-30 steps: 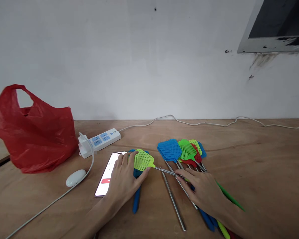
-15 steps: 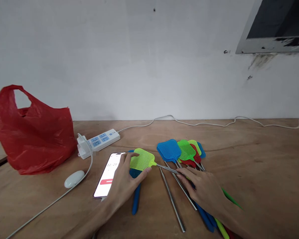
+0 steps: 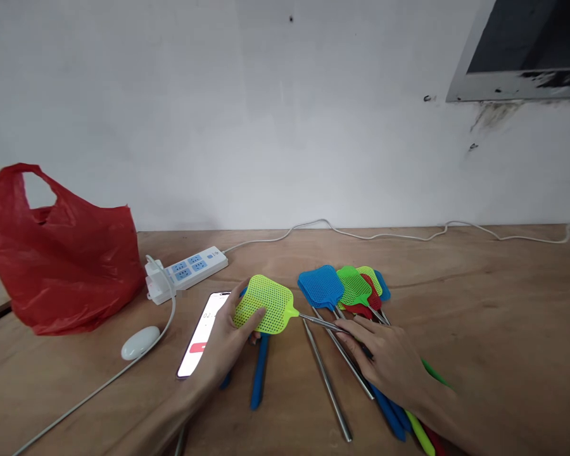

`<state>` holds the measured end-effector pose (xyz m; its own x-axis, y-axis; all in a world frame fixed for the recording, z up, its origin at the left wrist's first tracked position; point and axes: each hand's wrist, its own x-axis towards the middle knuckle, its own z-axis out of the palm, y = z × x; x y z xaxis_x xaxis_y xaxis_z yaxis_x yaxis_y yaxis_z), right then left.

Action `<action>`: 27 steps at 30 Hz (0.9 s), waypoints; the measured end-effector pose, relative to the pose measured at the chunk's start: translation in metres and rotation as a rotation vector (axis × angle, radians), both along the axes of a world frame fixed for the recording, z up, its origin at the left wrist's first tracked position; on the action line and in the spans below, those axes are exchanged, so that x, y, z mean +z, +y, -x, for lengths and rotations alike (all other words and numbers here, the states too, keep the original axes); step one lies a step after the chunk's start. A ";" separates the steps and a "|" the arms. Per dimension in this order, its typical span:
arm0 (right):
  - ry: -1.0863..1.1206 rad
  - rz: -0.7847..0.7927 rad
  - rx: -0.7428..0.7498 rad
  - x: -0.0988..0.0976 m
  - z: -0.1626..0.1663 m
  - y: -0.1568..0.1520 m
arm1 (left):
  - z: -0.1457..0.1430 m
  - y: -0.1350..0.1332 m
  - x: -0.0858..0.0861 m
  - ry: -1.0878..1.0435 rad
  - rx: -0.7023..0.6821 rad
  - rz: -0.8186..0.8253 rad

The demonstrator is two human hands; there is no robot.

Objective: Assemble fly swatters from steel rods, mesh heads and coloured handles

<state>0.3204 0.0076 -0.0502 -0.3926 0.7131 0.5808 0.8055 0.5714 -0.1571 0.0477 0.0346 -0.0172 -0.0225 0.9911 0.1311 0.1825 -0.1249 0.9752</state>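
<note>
My left hand point(image 3: 230, 335) grips the mesh head of a yellow-green fly swatter point(image 3: 268, 304), its thumb lying across the front and the other fingers behind. Closed round the metal rod of that same swatter is my right hand point(image 3: 384, 354). Under the head, a blue handle point(image 3: 259, 373) points towards me. To the right, a blue fly swatter point(image 3: 322, 286) overlaps a green one point(image 3: 354, 285), with red, yellow and blue heads behind. Their rods run beneath my right hand, which hides part of them. A loose metal rod point(image 3: 327, 383) lies between my hands.
Beside my left forearm lies a lit phone point(image 3: 197, 348), partly covered. A white power strip point(image 3: 202, 269), a white oval device point(image 3: 140, 343) on a cable and a red plastic bag point(image 3: 71, 266) are farther left. A thin cable point(image 3: 375, 238) runs along the wall.
My left hand has moved slightly left and closed on the swatter head, its thumb now over the mesh. The head has come up and tilted towards me. My right hand stays on the rod.
</note>
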 end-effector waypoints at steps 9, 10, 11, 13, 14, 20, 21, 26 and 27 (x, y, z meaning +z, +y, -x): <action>-0.057 -0.064 0.036 -0.007 -0.001 0.001 | -0.003 0.000 -0.005 -0.009 -0.096 0.026; -0.064 -0.069 0.034 -0.009 -0.001 0.001 | -0.004 0.000 -0.006 -0.005 -0.094 0.030; -0.071 -0.070 0.032 -0.010 -0.002 0.001 | -0.004 0.000 -0.007 0.001 -0.094 0.030; -0.077 -0.067 0.027 -0.011 -0.002 0.001 | -0.005 -0.002 -0.007 0.019 -0.095 0.024; -0.077 -0.061 0.027 -0.012 -0.002 0.001 | -0.005 -0.002 -0.007 0.030 -0.093 0.018; -0.035 0.019 0.002 -0.008 -0.001 0.002 | -0.002 -0.003 -0.012 0.163 -0.127 0.027; -0.020 0.047 -0.006 -0.007 -0.001 0.003 | -0.001 -0.002 -0.012 0.229 -0.121 -0.001; 0.004 0.185 -0.038 0.004 -0.002 0.005 | 0.004 0.001 -0.003 0.758 0.029 -0.457; -0.005 0.201 -0.039 0.007 -0.001 0.005 | 0.003 -0.001 0.001 0.860 0.024 -0.564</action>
<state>0.3216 0.0123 -0.0432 -0.3652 0.8291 0.4234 0.8271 0.4977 -0.2610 0.0443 0.0339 -0.0163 0.2799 0.7810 0.5582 0.8001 -0.5111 0.3139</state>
